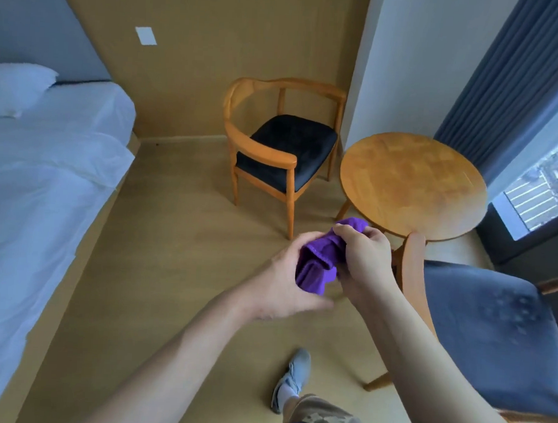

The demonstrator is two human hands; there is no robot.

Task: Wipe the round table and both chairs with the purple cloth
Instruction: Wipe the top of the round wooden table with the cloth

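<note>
Cloth: bunched purple fabric cloth [317, 265], held in mid-air between both hands, near the table's edge
Left hand [287, 283]: fingers curled round its lower folds
Right hand [362, 257]: pinching its upper end
Table: round wooden table [411, 182]; bare top
Chairs: wooden armchair with black cushion [284, 147] behind; nearer blue-cushioned chair [491, 332] at right

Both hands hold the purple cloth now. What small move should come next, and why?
Probably carry the purple cloth, bunched between the left hand and right hand, forward onto the round table: it is close ahead, and the cloth touches nothing yet.
</note>
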